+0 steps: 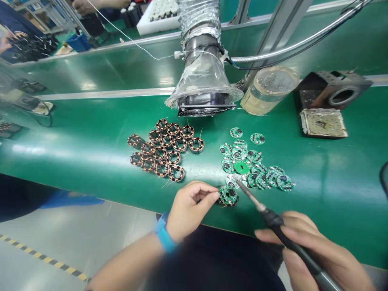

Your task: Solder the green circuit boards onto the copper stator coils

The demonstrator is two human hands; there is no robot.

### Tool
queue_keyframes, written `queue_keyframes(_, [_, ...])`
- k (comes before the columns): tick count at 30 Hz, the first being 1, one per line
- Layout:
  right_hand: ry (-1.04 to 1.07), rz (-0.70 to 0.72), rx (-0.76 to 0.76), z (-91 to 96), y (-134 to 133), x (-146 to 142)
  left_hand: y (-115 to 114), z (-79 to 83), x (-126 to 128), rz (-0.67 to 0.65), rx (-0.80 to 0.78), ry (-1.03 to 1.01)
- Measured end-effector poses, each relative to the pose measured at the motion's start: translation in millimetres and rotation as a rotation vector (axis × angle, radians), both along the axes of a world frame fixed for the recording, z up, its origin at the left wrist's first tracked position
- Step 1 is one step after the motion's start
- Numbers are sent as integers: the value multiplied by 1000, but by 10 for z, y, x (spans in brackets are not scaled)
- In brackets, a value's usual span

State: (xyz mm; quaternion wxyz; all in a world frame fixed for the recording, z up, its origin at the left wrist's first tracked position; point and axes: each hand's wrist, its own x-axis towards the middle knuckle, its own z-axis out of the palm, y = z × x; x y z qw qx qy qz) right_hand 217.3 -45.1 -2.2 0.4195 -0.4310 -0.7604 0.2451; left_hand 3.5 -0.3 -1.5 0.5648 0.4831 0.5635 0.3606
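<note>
My left hand, with a blue wristband, pinches the edge of a round green circuit board sitting on a copper coil at the near edge of the green belt. My right hand is wrapped round the black handle of a soldering iron; its metal tip reaches up to the right side of that board. A heap of several round green circuit boards lies just behind. To the left lies a cluster of several copper-wound coil rings.
A clear fume-extraction hood with a fan hangs behind the parts, under a foil duct. A roll of tape, a dark metal iron stand and a worn sponge tray sit at the right. Another person's hand works far back left.
</note>
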Motion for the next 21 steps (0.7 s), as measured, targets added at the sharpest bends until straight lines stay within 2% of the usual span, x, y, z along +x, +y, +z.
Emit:
queue_keyframes(5, [58,130,2,121,-21,-16,-6,3,4,-2,119,66])
queue_keyframes(10, [62,127,22,168,37,-124,-15,-22,-7,-28,249,132])
queue_keyframes(17, [54,122,7,151,51,-140,-14,-42,-4,-25,307,161])
queue_keyframes(21, [48,102,-26,68,-26,-71,-19,-50,-2,-24,312,161])
